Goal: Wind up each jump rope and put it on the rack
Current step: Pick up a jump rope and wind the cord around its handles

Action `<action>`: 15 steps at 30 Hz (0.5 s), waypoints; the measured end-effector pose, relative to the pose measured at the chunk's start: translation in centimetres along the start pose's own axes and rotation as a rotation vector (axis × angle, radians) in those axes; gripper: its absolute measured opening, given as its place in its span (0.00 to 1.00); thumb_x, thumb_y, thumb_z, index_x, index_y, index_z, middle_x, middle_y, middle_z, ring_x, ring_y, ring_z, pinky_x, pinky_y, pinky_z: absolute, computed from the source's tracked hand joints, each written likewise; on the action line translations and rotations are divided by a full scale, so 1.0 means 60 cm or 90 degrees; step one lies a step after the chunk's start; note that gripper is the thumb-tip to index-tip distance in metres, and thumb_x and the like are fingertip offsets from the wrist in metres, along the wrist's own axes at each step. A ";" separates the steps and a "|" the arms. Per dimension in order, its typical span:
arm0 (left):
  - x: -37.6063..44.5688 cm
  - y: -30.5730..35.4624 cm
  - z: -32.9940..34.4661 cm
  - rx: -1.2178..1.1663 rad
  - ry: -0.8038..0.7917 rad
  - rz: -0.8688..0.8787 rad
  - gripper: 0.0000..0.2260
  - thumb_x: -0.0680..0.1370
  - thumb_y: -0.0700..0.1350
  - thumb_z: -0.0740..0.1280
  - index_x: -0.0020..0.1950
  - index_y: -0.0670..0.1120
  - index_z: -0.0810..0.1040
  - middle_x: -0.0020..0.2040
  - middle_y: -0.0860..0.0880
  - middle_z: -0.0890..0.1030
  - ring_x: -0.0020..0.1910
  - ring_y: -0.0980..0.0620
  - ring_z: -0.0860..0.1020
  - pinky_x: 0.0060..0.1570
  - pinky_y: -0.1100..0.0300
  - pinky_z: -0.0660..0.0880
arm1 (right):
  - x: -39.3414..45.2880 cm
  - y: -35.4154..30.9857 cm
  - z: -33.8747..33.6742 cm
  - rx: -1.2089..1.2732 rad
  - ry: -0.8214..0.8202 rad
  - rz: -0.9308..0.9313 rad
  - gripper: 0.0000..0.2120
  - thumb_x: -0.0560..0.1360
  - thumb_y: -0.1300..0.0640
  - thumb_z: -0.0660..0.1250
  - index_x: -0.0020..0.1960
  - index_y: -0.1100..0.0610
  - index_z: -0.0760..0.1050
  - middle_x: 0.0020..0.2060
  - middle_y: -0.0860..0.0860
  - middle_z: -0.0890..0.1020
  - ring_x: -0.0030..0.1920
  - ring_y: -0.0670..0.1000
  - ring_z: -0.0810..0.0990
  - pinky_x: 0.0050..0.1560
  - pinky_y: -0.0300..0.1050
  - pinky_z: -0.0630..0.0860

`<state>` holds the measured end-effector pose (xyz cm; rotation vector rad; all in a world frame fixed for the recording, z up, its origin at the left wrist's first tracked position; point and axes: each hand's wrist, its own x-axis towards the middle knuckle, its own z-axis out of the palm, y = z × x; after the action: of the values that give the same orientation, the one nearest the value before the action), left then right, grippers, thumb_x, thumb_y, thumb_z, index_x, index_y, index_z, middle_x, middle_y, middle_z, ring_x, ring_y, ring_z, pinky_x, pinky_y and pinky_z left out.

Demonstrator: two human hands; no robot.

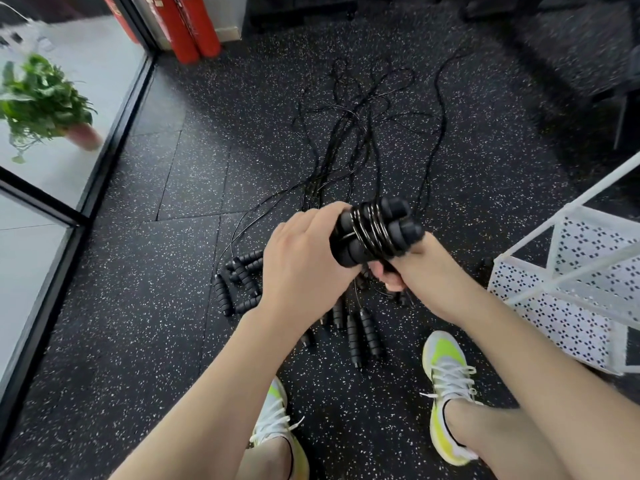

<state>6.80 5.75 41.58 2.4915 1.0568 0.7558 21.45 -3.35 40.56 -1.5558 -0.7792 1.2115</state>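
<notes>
A person's bare forearms and bare lower legs, no sleeves visible. They wear white mesh trainers with neon yellow-green panels, white laces and low dark socks.

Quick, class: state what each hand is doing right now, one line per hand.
Left hand: grips the wound jump rope at its handles.
Right hand: fingers curled around the bundle's lower end, apparently holding the cord.

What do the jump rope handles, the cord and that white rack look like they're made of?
Handles: matte black, ridged and rounded, probably foam. Cord: thin, glossy black with highlights, likely plastic-coated, perhaps over wire. Rack: white perforated sheet with thin bars, probably painted metal.
</notes>
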 end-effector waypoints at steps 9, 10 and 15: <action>0.011 -0.019 0.009 0.150 -0.034 -0.092 0.23 0.73 0.54 0.72 0.68 0.54 0.76 0.51 0.53 0.83 0.51 0.46 0.80 0.46 0.55 0.69 | -0.024 -0.019 0.039 -0.187 -0.008 0.042 0.16 0.86 0.54 0.53 0.49 0.58 0.75 0.32 0.53 0.84 0.23 0.50 0.74 0.24 0.42 0.69; 0.011 -0.023 0.010 0.165 -0.038 -0.094 0.23 0.74 0.54 0.72 0.68 0.54 0.76 0.51 0.53 0.83 0.52 0.46 0.80 0.47 0.54 0.70 | -0.029 -0.024 0.041 -0.205 -0.018 0.046 0.16 0.86 0.54 0.53 0.48 0.57 0.76 0.32 0.52 0.84 0.24 0.50 0.76 0.25 0.42 0.70; 0.009 -0.033 0.015 0.236 -0.051 -0.078 0.23 0.73 0.53 0.74 0.66 0.52 0.75 0.51 0.52 0.82 0.53 0.46 0.79 0.50 0.53 0.70 | -0.055 -0.053 0.040 -0.425 -0.027 0.015 0.10 0.81 0.54 0.61 0.45 0.53 0.78 0.30 0.44 0.84 0.24 0.45 0.78 0.31 0.41 0.78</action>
<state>6.52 7.37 40.08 2.6962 1.4141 0.4516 18.41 -4.58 44.57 -2.0753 -1.2839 1.0522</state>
